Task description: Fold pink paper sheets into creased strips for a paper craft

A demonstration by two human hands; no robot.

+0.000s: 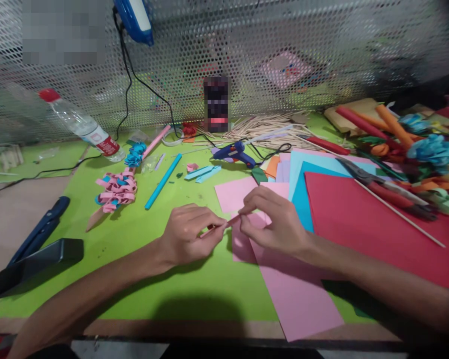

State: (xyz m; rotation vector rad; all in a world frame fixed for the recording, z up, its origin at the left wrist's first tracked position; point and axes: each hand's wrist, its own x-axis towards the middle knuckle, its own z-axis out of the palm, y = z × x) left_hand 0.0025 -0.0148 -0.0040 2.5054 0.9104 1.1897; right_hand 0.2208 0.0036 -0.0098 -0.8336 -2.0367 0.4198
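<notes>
Between my two hands stretches a narrow pink paper strip [233,220]. Thumb and fingers of my left hand [194,233] pinch its left part, and my right hand [271,219] pinches the right end. Sheets of pink paper [299,294] lie under and beside my right hand. Left of my left hand is a cluster of looped pink and blue paper strips [117,189]. A blue paper tube [163,181] and light blue folded strips [203,173] rest beyond the hands. Further back sits a blue glue gun [234,153].
A stapler [41,229] and a dark box [41,267] are at left, a plastic bottle [88,127] behind them. Red paper [381,229] with pliers [389,192] and a thin stick [400,214] covers the right. Many sticks [262,128] and a phone [216,104] are along the mesh panel [179,55].
</notes>
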